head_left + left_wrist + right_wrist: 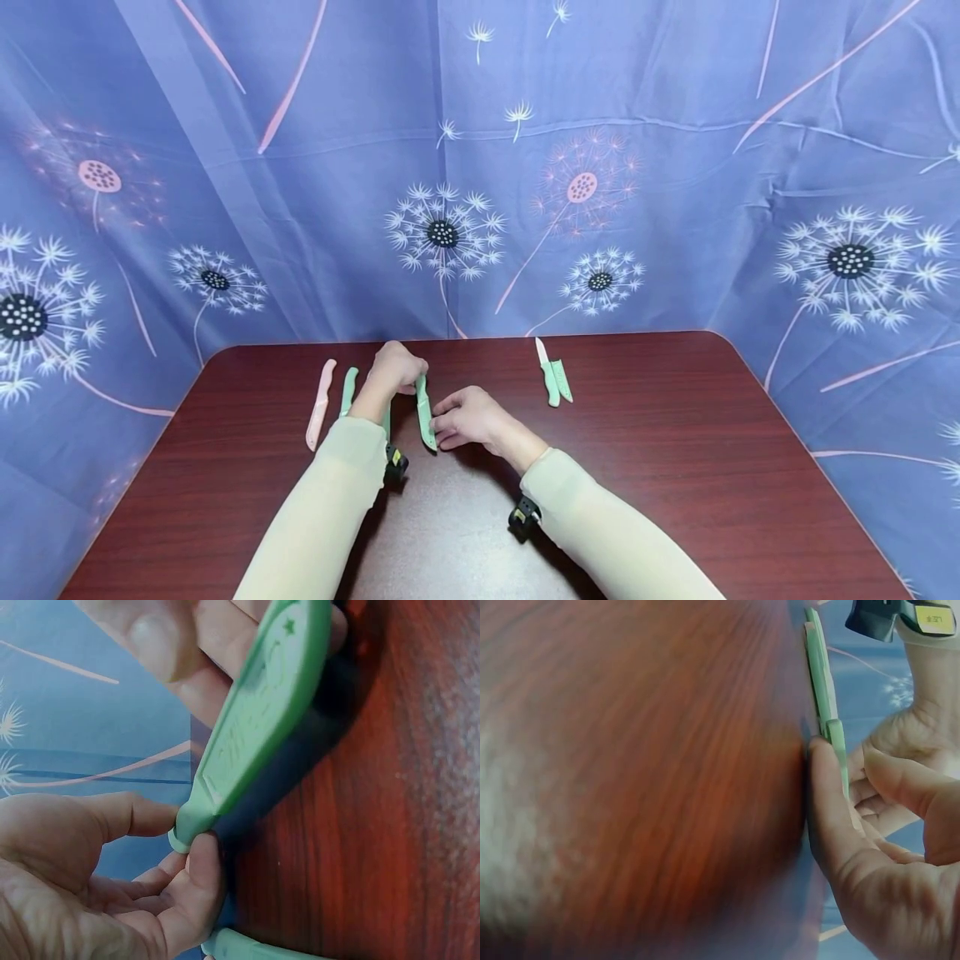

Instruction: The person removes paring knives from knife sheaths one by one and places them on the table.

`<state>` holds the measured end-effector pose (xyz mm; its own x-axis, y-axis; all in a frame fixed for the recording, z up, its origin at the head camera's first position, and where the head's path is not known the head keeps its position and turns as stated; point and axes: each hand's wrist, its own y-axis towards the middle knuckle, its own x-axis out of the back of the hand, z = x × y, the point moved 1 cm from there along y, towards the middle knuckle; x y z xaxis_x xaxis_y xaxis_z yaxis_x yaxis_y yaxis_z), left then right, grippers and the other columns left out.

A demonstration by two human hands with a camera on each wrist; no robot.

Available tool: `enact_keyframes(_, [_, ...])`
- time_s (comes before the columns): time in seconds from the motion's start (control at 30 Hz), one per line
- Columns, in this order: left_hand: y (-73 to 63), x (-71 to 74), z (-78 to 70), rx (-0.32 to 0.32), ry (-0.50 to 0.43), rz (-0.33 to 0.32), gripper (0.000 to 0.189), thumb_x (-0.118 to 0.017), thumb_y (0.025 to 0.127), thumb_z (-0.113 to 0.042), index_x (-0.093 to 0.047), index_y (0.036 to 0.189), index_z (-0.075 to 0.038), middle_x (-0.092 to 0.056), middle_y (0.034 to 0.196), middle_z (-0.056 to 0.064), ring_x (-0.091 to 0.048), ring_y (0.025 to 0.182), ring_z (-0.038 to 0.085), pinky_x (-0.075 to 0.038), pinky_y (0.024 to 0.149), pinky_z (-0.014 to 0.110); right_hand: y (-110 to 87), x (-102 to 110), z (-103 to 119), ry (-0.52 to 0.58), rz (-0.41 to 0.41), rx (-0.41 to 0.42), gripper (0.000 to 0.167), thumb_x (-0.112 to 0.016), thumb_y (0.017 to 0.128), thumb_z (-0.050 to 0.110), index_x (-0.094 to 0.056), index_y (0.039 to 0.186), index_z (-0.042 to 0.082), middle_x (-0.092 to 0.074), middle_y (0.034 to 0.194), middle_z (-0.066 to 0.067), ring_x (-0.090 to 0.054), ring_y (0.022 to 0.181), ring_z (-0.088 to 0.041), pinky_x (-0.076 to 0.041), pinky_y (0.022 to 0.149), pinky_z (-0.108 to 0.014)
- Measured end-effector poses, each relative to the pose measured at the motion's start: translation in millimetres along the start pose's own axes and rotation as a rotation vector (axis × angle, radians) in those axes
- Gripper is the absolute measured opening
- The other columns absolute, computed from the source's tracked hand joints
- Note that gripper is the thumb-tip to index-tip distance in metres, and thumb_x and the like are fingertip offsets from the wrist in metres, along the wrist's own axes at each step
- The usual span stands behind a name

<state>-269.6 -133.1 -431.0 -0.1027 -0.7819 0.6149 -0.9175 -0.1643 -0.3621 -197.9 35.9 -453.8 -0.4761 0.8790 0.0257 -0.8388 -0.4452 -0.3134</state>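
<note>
My left hand (395,367) pinches the handle end of a light green knife (423,408) between thumb and fingers. The knife's wide, sheath-like part (262,712), with raised lettering and a star, points toward me. Beside its tip is my right hand (471,419), fingers extended and thumb held apart in the right wrist view. Some right fingers (217,645) lie behind the green piece in the left wrist view; whether they touch it I cannot tell. Left of it lie a pink knife (321,404) and a green knife (349,390), partly hidden by my left arm.
At the back right of the dark red table (675,450) lies a green-handled knife (552,385) with its white blade bare, next to a green sheath (562,381). Another green piece (387,421) shows beside my left forearm. A blue dandelion-patterned curtain (337,208) hangs behind the table.
</note>
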Motion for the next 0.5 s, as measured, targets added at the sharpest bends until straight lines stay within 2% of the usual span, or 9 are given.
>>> enact_keyframes(0.2, [-0.5,1.1,1.0,0.003,-0.068,0.006,0.008,-0.066,0.094,-0.003,-0.064,0.097,0.005,-0.055,0.084,0.010,-0.065,0.066,0.020,-0.064,0.069,0.035,1.5,-0.9,-0.6,0.031,0.005,0.001,0.028,-0.070,0.093,-0.009,-0.064,0.118,-0.018,-0.074,0.084,-0.014,-0.072,0.073,-0.022,-0.065,0.078,-0.042])
enact_keyframes(0.37, [-2.9,0.9,1.0,0.025,-0.137,0.019,0.012,-0.067,0.097,-0.002,-0.066,0.106,0.007,-0.060,0.097,0.014,-0.070,0.078,0.024,-0.064,0.072,0.035,1.0,-0.1,-0.6,0.045,0.007,0.000,0.028,-0.070,0.091,-0.011,-0.065,0.118,-0.017,-0.071,0.084,-0.011,-0.071,0.072,-0.017,-0.065,0.076,-0.039])
enact_keyframes(0.5, [-4.6,-1.0,2.3,0.022,-0.249,0.065,0.017,-0.067,0.099,-0.001,-0.067,0.113,0.009,-0.061,0.105,0.016,-0.070,0.087,0.027,-0.064,0.076,0.036,0.2,2.3,-2.2,0.050,0.010,-0.002,0.029,-0.069,0.091,-0.012,-0.065,0.119,-0.017,-0.070,0.085,-0.011,-0.070,0.071,-0.016,-0.064,0.075,-0.036])
